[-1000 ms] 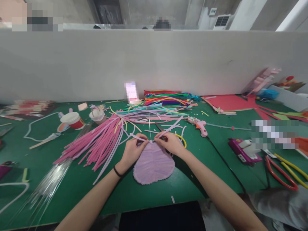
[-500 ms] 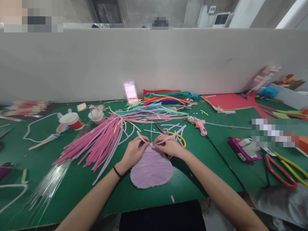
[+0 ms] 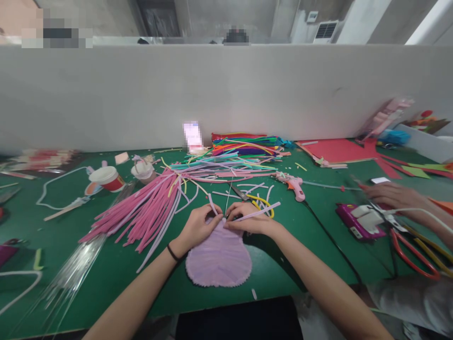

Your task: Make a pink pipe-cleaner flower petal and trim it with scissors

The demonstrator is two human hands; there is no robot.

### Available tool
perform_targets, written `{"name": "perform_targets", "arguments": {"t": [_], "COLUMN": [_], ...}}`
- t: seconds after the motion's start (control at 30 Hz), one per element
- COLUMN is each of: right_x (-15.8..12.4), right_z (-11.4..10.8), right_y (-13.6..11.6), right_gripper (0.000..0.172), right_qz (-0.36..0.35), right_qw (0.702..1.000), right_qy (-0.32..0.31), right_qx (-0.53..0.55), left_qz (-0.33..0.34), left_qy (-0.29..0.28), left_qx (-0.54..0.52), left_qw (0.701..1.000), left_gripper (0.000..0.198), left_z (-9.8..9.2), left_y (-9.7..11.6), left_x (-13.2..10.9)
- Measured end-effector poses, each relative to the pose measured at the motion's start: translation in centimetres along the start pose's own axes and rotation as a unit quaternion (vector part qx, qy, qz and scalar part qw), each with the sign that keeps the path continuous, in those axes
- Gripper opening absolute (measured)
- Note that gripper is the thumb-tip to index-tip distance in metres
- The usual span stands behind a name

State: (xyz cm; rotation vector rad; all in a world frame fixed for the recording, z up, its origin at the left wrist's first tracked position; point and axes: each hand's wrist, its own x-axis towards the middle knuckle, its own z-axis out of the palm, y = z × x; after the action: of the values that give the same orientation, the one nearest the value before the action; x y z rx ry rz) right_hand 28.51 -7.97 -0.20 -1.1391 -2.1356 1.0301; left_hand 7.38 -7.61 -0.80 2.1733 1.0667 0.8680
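A rounded lilac pad of pipe cleaners (image 3: pixel 220 259) lies in front of me, its narrow end pointing away. My left hand (image 3: pixel 201 225) pinches that narrow end, and a short lilac pipe cleaner end (image 3: pixel 212 204) sticks up past its fingers. Closed from the other side is my right hand (image 3: pixel 249 218), thumb and fingers pinched together at the same tip. Another lilac pipe cleaner (image 3: pixel 260 211) runs out across its back. Between the hands, a thin straight wire (image 3: pixel 229 194) rises from the tip. The fingertips hide how the strands join.
Beyond my hands lie scissors (image 3: pixel 244 194), a pink bundle of pipe cleaners (image 3: pixel 141 203) and a multicoloured pile (image 3: pixel 244 144). A pink glue gun (image 3: pixel 295 186) trails a black cord. At right, a co-worker's hand (image 3: pixel 392 196) is near a purple power strip (image 3: pixel 357 231) and red-handled scissors (image 3: pixel 412 257).
The lilac pad has shifted slightly left and toward me. My right-hand pipe cleaner now lies lower, more sideways. A co-worker's hand has come into view at right.
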Motion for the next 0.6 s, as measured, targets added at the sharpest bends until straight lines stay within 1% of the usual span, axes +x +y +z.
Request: {"name": "perform_targets", "arguments": {"t": [0.13, 0.3, 0.37, 0.47, 0.6], "right_x": [0.03, 0.1, 0.03, -0.13, -0.22], "right_z": [-0.21, -0.04, 0.03, -0.04, -0.22], "right_y": [-0.2, 0.11, 0.2, 0.16, 0.04], "right_gripper": [0.018, 0.012, 0.011, 0.012, 0.011], "right_qz": [0.017, 0.007, 0.014, 0.018, -0.014], "right_qw": [1.0, 1.0, 1.0, 1.0, 0.999], "right_qy": [-0.024, -0.006, -0.004, -0.004, 0.002], "right_qx": [0.001, -0.017, -0.017, -0.015, -0.037], "left_qz": [0.0, 0.026, 0.024, 0.006, -0.025], "left_qy": [-0.002, -0.062, -0.073, -0.064, -0.049], "left_qx": [-0.002, 0.011, 0.011, 0.003, -0.007], "left_qw": [1.0, 0.998, 0.997, 0.998, 0.998], "left_gripper": [0.015, 0.023, 0.022, 0.022, 0.024], "left_z": [-0.28, -0.79, -0.8, -0.57, -0.24], "left_y": [-0.16, 0.01, 0.03, -0.09, -0.33], "left_x": [-0.05, -0.13, -0.11, -0.05, -0.03]}}
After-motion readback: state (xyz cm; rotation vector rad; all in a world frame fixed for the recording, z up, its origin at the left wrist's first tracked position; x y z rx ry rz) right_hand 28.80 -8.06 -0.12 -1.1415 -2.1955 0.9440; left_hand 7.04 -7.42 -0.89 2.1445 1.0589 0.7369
